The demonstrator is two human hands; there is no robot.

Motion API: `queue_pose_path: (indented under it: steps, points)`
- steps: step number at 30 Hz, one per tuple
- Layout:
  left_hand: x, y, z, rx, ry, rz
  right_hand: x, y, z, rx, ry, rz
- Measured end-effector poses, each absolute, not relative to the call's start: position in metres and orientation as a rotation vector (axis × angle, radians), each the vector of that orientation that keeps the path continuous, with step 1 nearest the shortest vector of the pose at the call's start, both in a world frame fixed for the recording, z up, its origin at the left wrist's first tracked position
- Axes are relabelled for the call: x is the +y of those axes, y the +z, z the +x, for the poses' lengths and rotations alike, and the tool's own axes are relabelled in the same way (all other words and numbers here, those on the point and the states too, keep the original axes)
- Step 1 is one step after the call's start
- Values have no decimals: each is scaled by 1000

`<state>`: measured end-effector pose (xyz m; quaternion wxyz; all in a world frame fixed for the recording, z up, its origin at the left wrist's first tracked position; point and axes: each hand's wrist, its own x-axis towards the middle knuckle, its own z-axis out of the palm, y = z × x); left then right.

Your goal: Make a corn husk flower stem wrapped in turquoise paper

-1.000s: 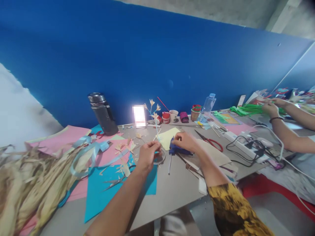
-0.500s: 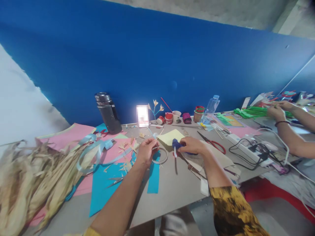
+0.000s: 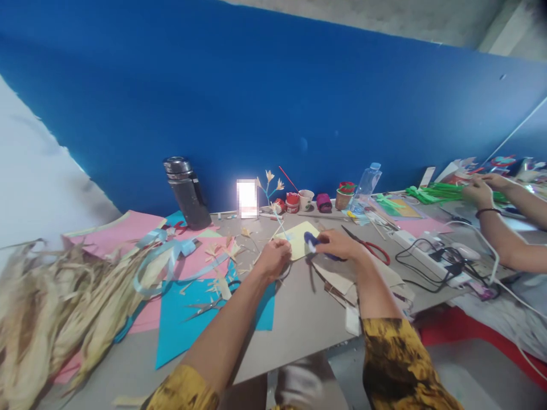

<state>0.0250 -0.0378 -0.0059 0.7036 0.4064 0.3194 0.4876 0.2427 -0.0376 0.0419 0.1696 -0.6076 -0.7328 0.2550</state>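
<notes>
Blue glue gun (image 3: 310, 237) is over the desk (image 3: 299, 319), right hand's (image 3: 342, 245) fingers wrapped round it, long axis pretty much sideways. Left hand (image 3: 273, 259) seems to pinch a pale-blue stem (image 3: 280, 221), just left of the gun, not touching.

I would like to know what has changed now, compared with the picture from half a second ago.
The left hand moved right, toward the blue tool, together with the thin pale stem it seems to hold. The right hand tilted the tool, so its white tip sits higher in view. Nothing was clearly picked up or released. The thermos stayed.
</notes>
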Motion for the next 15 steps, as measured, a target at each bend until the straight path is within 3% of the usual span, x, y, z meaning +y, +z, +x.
queue_pose_path:
  steps: [7, 11, 15]
  points:
    - [-40, 0, 11, 767, 1132, 741, -40, 44, 251, -1450, 1031, -1066]
    - [-40, 4, 1, 862, 1216, 723, -51, 44, 231, -1469, 1165, -807]
    - [-40, 5, -1, 828, 1234, 748, -59, 46, 220, -1616, 1173, -821]
